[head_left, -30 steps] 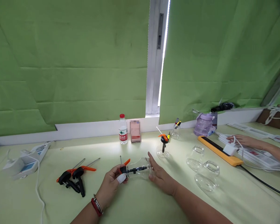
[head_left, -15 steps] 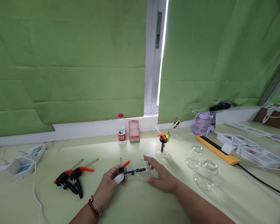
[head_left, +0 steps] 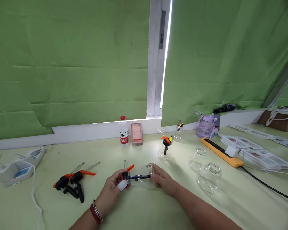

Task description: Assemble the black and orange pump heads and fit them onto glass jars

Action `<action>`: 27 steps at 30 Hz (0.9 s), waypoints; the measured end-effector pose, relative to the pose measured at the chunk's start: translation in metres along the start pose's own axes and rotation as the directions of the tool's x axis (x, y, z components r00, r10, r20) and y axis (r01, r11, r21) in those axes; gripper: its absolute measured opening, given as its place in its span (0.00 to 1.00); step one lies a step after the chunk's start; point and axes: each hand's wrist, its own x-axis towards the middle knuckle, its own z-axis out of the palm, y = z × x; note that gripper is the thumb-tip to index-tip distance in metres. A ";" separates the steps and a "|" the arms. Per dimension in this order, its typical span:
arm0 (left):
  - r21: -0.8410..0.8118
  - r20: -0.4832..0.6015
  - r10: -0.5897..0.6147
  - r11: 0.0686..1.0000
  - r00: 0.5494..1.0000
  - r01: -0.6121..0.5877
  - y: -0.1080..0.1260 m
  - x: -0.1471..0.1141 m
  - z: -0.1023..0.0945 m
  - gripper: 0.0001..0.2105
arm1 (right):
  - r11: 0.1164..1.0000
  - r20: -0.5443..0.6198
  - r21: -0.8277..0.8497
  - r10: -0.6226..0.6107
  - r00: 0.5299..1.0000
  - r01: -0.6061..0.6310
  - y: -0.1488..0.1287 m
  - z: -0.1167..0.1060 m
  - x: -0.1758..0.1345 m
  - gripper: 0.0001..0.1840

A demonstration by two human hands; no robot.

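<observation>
My left hand (head_left: 115, 185), a white wrap on its thumb, grips a black cap with an orange lever (head_left: 126, 174). A thin metal rod points up from the cap. The cap's dark stem lies along the inside of a clear flared bottle (head_left: 144, 182), held sideways above the table. My right hand (head_left: 164, 180) is closed around the bottle's wide end, thumb near the stem's tip. Two similar black-and-orange caps (head_left: 77, 182) lie to the left. Farther back stands a clear bottle fitted with an orange-and-black cap (head_left: 166, 142).
Two clear bottles (head_left: 208, 179) stand on the right, near an orange power strip (head_left: 222, 152). A water bottle (head_left: 124, 134), a purple jug (head_left: 205, 126) and a small glass with yellow-handled tools (head_left: 179, 134) stand at the back. A white power strip (head_left: 21, 169) with cords lies left.
My right hand has shifted slightly left, its thumb closing in on the bottle's wide end. The left hand keeps its hold on the cap. The view has moved slightly.
</observation>
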 end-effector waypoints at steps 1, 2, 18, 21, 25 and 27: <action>0.006 -0.001 0.004 1.000 1.000 -0.004 0.000 0.000 0.001 0.20 | 1.000 -0.008 0.005 0.023 1.000 -0.023 -0.001 0.000 0.000 0.25; 0.011 -0.002 0.009 1.000 1.000 -0.009 0.000 -0.001 0.001 0.20 | 0.999 -0.018 0.015 0.045 0.999 -0.045 -0.001 0.001 0.000 0.24; 0.157 -0.021 0.069 0.985 0.997 -0.065 0.007 -0.003 0.007 0.22 | 0.978 -0.094 0.112 0.186 0.978 -0.175 -0.002 0.007 -0.001 0.23; 0.183 -0.023 0.109 0.978 0.994 -0.103 0.004 -0.003 0.006 0.24 | 0.973 -0.086 0.102 0.216 0.973 -0.207 0.001 0.005 0.000 0.25; 0.285 -0.057 0.209 0.941 0.976 -0.185 0.000 -0.003 0.001 0.23 | 0.990 -0.112 -0.061 0.117 0.987 -0.124 -0.002 0.001 -0.003 0.26; 0.372 -0.045 0.288 0.894 0.957 -0.251 -0.001 -0.003 -0.001 0.23 | 0.963 -0.150 -0.268 -0.021 0.989 -0.020 -0.008 0.002 -0.007 0.31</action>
